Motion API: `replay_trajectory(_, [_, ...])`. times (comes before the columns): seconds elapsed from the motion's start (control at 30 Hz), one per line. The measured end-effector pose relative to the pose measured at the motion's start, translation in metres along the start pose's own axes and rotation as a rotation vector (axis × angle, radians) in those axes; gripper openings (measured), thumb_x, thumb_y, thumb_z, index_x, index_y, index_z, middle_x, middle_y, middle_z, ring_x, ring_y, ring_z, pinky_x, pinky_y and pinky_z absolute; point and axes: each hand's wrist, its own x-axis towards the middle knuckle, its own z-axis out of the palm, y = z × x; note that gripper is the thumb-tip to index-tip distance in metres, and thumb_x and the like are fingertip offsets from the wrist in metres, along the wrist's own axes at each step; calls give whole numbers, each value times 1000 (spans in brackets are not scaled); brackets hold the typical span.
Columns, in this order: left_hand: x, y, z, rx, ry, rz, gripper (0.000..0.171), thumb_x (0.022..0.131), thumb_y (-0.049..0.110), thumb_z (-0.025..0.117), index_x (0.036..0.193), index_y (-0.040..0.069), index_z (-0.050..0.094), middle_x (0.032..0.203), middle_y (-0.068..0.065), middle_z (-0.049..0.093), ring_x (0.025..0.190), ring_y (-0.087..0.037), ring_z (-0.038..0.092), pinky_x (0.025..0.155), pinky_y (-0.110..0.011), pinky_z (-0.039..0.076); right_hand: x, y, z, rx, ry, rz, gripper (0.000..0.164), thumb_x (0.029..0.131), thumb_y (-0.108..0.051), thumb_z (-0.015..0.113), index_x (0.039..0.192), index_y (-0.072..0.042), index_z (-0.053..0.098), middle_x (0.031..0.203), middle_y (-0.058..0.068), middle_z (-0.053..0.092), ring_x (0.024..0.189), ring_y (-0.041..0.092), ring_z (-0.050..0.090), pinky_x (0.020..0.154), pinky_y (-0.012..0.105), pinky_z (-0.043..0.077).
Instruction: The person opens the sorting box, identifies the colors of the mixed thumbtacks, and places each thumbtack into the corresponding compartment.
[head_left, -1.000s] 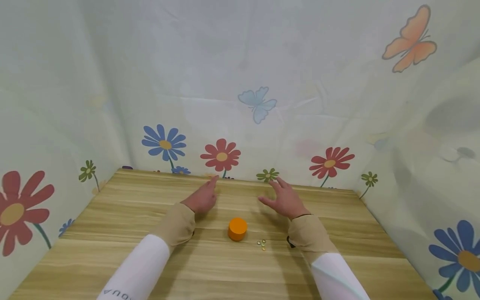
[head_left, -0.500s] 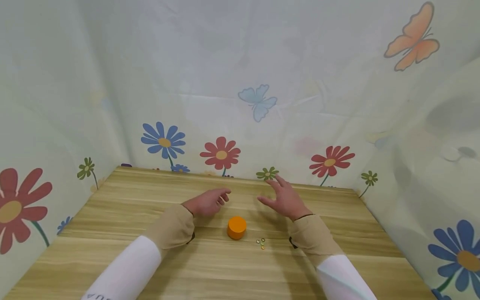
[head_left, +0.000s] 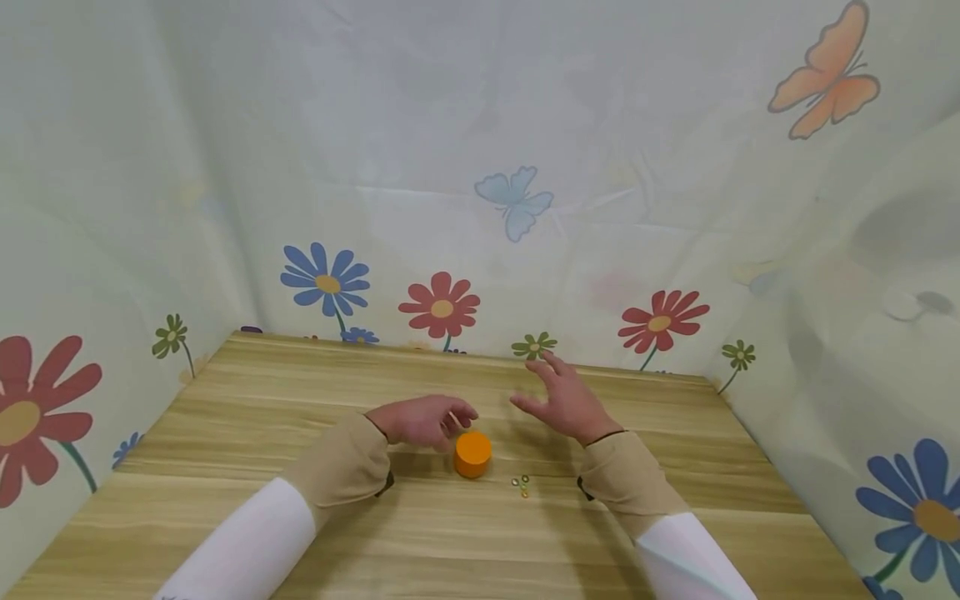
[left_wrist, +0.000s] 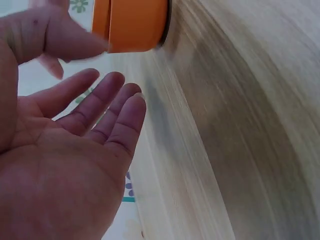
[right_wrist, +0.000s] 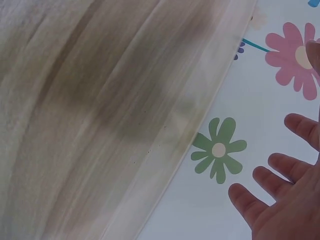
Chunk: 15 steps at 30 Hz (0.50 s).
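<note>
A short round orange container [head_left: 473,455] stands upright on the wooden table. In the left wrist view, a seam runs around the container [left_wrist: 135,25] and its base edge is dark. My left hand [head_left: 423,419] hovers right beside it on its far left side, fingers loosely bent and holding nothing. The thumb [left_wrist: 75,42] reaches close to the container's wall, while the other fingers [left_wrist: 127,122] spread apart. To the right, my right hand [head_left: 566,404] hangs above the table with fingers spread and nothing in it. Several tiny ring-like pieces [head_left: 523,485], greenish and yellow, lie just right of the container.
The wood-grain table [head_left: 225,433] ends at a white curtain [head_left: 420,200] printed with flowers and butterflies. This curtain encloses the back and both sides. Each wrist wears a dark band under a beige cuff.
My left hand has moved right and nearer, its pointing fingers turning toward the container. The right hand has barely shifted. The container and small pieces stay in place.
</note>
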Motion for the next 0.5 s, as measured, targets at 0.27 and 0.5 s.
replay_trajectory(0.27, [2, 5, 6, 23, -37, -3, 66, 69, 3, 81, 127, 12, 52, 109, 7, 54, 95, -10, 52, 86, -29, 43, -1, -1, 0, 1, -33, 35, 69, 82, -65, 57, 128, -14, 53, 143, 15, 29, 126, 31, 32, 97, 48, 34])
replay_trajectory(0.5, [5, 10, 14, 61, -15, 19, 66, 66, 6, 84, 125, 11, 54, 106, 7, 54, 90, -10, 53, 84, -25, 42, -1, -2, 2, -13, -36, 24, 69, 82, -64, 57, 129, -14, 51, 142, 15, 30, 125, 31, 32, 97, 47, 33])
